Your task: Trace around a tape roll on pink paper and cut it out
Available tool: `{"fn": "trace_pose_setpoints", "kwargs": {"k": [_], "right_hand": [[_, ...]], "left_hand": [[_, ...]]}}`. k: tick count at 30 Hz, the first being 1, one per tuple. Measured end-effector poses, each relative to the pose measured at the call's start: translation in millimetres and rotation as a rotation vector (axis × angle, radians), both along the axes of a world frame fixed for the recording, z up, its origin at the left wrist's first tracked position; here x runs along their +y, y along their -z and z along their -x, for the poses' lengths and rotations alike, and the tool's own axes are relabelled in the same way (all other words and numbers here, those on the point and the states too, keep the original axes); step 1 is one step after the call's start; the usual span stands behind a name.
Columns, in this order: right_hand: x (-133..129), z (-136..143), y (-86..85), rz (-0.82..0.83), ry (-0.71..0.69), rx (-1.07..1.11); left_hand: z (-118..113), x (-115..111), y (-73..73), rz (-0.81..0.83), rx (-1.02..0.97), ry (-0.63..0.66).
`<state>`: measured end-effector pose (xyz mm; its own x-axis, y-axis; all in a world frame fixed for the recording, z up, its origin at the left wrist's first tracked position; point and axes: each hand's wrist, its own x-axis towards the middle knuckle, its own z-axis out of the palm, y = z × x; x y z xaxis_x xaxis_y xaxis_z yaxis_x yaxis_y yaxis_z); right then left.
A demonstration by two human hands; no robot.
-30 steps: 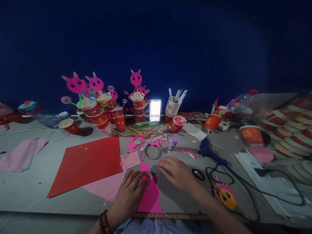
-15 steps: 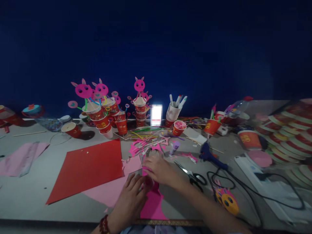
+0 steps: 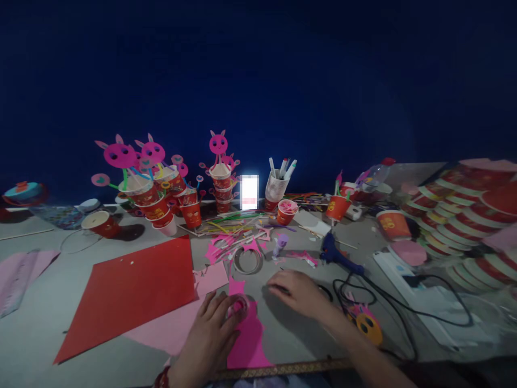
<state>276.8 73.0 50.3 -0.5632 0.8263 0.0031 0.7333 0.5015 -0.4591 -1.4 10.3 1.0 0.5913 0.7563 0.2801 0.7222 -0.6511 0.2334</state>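
Observation:
My left hand [image 3: 214,331] lies at the left edge of a bright pink paper sheet [image 3: 249,337], its fingertips holding a small clear ring [image 3: 238,306] down on it. The ring looks like a tape roll. My right hand [image 3: 294,293] is to the right of the sheet, fingers curled low over the table. Something dark shows under those fingers, too hidden to name. One black scissor handle [image 3: 325,292] peeks out behind the right hand; the rest of the scissors is covered. A larger grey ring [image 3: 247,261] lies beyond the pink sheet.
Red card [image 3: 137,293] and pale pink paper [image 3: 161,328] lie at left. Decorated cup stacks [image 3: 151,202] and a marker cup [image 3: 277,188] stand behind. At right are a blue glue gun [image 3: 339,256], its cord, a white power strip [image 3: 407,285] and piled cups [image 3: 460,215].
My right hand has left the ring and pink sheet and moved right, over the scissors. My left hand stays on the ring. The larger ring is now uncovered. The view has shifted slightly right.

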Motion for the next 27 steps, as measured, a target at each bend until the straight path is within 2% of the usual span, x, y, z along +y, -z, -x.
{"fn": "trace_pose_setpoints", "kwargs": {"k": [3,6,9,14,17,22,24,27], "right_hand": [[5,-30,4.4,-0.122,0.189,-0.084],[2,-47,11.1,-0.193,0.248,-0.084],[-3,-52,17.8,-0.212,0.256,-0.028],[10,-50,16.0,-0.267,0.405,0.077],[25,-46,9.6,-0.214,0.439,0.134],[38,-33,5.3,-0.142,0.465,0.182],[40,-32,2.8,-0.16,0.45,0.19],[48,-42,-9.4,-0.164,0.446,0.204]], "left_hand": [[0,1,-3.6,0.034,-0.008,0.015],[0,4,-10.5,0.071,-0.019,0.024],[0,6,-17.1,0.124,-0.014,0.051],[0,11,-23.9,0.145,-0.052,0.057],[9,27,-28.6,0.096,-0.101,0.0],[46,76,-24.3,-0.083,-0.066,-0.236],[58,89,-18.3,-0.103,-0.036,-0.272],[64,96,-11.2,-0.112,-0.023,-0.262]]}}
